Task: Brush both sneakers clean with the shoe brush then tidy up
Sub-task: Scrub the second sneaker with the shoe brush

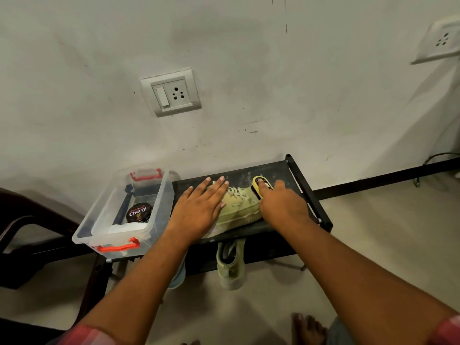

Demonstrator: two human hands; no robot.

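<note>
Just left of sneaker (239, 205), bin (99, 213) holds tin (139, 212).

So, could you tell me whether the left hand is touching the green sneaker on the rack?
Touching. The head view shows the left hand lying flat on the green sneaker, with its straight fingers pressed over the upper and no gap visible.

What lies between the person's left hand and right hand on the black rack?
The pale green sneaker, its laced upper showing, in the head view.
</note>
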